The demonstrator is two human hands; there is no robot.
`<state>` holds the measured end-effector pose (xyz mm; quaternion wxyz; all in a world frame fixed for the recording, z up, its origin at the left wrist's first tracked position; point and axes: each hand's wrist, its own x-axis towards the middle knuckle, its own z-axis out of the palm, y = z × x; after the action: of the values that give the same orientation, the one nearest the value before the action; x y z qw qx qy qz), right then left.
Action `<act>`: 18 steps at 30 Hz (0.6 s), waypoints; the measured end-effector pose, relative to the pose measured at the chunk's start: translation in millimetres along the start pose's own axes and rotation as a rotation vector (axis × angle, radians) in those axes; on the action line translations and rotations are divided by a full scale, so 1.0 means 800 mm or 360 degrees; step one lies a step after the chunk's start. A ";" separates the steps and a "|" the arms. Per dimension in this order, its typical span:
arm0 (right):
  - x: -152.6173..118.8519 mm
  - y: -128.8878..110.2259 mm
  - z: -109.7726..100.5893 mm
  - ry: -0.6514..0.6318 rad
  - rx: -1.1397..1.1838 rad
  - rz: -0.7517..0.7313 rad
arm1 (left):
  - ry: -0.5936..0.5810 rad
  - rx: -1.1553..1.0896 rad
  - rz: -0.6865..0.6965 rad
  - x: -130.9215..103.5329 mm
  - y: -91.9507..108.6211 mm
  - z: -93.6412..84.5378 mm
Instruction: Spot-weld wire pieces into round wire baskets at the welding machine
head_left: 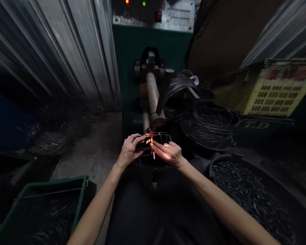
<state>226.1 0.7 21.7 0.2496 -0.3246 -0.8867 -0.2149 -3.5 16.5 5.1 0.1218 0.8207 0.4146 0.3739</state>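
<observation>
Both my hands hold a round wire frame [164, 133] made of thin metal rings, just below the tip of a green spot-welding machine [153, 41]. My left hand [129, 149] has its fingers closed round the frame's left side. On the right side, my right hand [169, 152] grips the frame with its fingers reaching toward the weld point. Orange sparks [151, 140] fly where the machine's upper electrode arm [154, 98] meets the wire. What lies between my right fingertips is hidden by the sparks and the hand.
Wire coils [215, 119] lie on a dark tray at the right. A round tub of small metal pieces [250, 190] stands near my right forearm. At lower left is a green crate [84, 190] with wire parts inside. A yellow crate [252, 98] sits farther right.
</observation>
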 end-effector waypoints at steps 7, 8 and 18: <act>0.004 -0.009 -0.008 0.0031 -0.0107 0.0067 | 0.0153 -0.0174 -0.0081 -0.018 -0.015 0.001; -0.006 -0.013 -0.018 0.0057 -0.0105 0.0113 | 0.0197 -0.0225 -0.0103 -0.020 -0.018 0.004; -0.345 0.013 -0.120 -0.1070 -0.0035 0.2444 | 0.0278 -0.0455 -0.0058 -0.055 0.001 0.031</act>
<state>445.9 -173.2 -61.8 0.0458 -0.8874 -0.4443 0.1144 -1.7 -15.3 -33.9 0.2075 0.7517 0.3812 0.4966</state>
